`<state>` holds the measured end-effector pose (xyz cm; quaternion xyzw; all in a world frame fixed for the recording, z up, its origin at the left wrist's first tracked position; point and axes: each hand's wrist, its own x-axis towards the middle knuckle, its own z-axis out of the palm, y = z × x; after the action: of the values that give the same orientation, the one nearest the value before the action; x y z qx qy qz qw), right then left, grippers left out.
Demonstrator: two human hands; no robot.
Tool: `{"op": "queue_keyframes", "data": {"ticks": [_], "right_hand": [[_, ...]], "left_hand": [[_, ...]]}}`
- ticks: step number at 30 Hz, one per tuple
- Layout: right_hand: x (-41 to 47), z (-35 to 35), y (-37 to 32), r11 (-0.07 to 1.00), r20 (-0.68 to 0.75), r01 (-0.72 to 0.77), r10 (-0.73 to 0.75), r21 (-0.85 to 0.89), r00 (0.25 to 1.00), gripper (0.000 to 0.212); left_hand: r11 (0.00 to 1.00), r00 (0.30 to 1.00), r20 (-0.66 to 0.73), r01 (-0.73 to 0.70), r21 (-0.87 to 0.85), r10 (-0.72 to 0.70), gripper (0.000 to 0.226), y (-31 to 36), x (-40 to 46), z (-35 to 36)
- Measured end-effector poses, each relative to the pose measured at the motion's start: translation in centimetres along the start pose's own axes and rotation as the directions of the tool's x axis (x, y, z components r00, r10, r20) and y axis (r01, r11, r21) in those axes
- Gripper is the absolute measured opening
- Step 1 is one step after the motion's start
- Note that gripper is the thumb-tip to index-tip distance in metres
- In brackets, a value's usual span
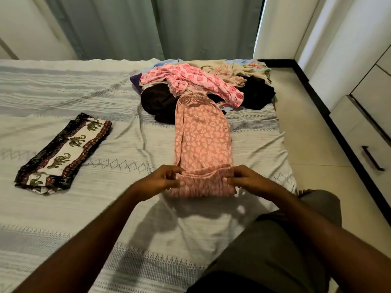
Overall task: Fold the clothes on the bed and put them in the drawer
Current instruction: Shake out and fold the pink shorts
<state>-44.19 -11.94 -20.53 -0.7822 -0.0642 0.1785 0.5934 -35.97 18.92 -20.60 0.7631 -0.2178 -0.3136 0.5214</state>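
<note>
Together, left hand (163, 179) and right hand (246, 178) pinch the pink leaf-print trousers (203, 136) — long, soft, hem gathered.

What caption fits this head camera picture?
Both hands, left hand and right hand, pinch the pink trousers' near end on the bed.

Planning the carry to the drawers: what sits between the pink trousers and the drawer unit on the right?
Nothing visible. Both the left hand and right hand pinch the pink trousers; only bare floor separates the bed from the closed drawers.
</note>
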Motion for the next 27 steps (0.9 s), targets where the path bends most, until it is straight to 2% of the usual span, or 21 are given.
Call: {"op": "queue_keyframes", "data": {"ticks": [1, 3, 5, 6, 8, 10, 14, 17, 19, 21, 24, 27], "right_hand": [[0.5, -0.1, -0.4, 0.999, -0.067, -0.011, 0.013, 0.036, 0.998, 0.016], [1.9, -0.1, -0.5, 0.989, -0.229, -0.083, 0.109, 0.121, 0.967, 0.03], [3.4, 0.3, 0.0, 0.973, -0.383, -0.165, 0.216, 0.163, 0.898, 0.038], [4.0, 0.6, 0.4, 0.969, -0.45, -0.21, 0.248, 0.133, 0.858, 0.044], [4.9, 1.5, 0.9, 0.955, -0.56, -0.291, 0.27, 0.054, 0.783, 0.055], [5.8, 2.4, 0.8, 0.929, -0.611, -0.37, 0.29, -0.005, 0.737, 0.064], [7.3, 3.9, 0.4, 0.842, -0.681, -0.534, 0.346, -0.078, 0.646, 0.065], [7.3, 4.4, 0.7, 0.832, -0.777, -0.539, 0.252, -0.131, 0.577, 0.033], [6.8, 4.7, 0.9, 0.835, -0.822, -0.525, 0.178, -0.165, 0.541, 0.021], [6.3, 5.1, 1.1, 0.826, -0.847, -0.53, 0.134, -0.19, 0.514, 0.022], [6.0, 5.3, 1.0, 0.81, -0.865, -0.552, 0.12, -0.198, 0.488, 0.024], [6.3, 5.1, 0.9, 0.817, -0.858, -0.561, 0.185, -0.136, 0.478, 0.023]], "left_hand": [[0.993, 0.998, -0.055, 0.012, -0.116, -0.019, 0.042, -0.1, 0.9, -0.2], [0.951, 0.978, -0.167, 0.068, -0.302, -0.123, 0.04, 0.1, 2.8, -0.2], [0.905, 0.924, -0.275, 0.142, -0.401, -0.267, 0.038, 0.4, 4.5, 0.9], [0.902, 0.892, -0.327, 0.172, -0.395, -0.313, 0.042, 0.2, 5.2, 1.5], [0.921, 0.826, -0.447, 0.206, -0.33, -0.344, 0.043, -0.2, 6.2, 2.5], [0.93, 0.763, -0.546, 0.201, -0.307, -0.345, 0.038, -0.7, 7.0, 3.0], [0.971, 0.675, -0.704, 0.222, -0.091, -0.22, 0.036, -0.5, 7.6, 4.1], [0.979, 0.646, -0.754, 0.201, 0.017, -0.119, 0.038, -0.5, 7.8, 4.5], [0.981, 0.661, -0.749, 0.17, 0.095, -0.042, 0.038, -1.0, 8.2, 4.4], [0.975, 0.69, -0.724, 0.148, 0.167, 0.019, 0.041, -1.4, 8.4, 4.3], [0.948, 0.707, -0.705, 0.193, 0.253, 0.044, 0.044, -2.2, 8.9, 4.4], [0.93, 0.642, -0.761, 0.221, 0.292, 0.087, 0.037, -1.7, 8.6, 4.5]]}}
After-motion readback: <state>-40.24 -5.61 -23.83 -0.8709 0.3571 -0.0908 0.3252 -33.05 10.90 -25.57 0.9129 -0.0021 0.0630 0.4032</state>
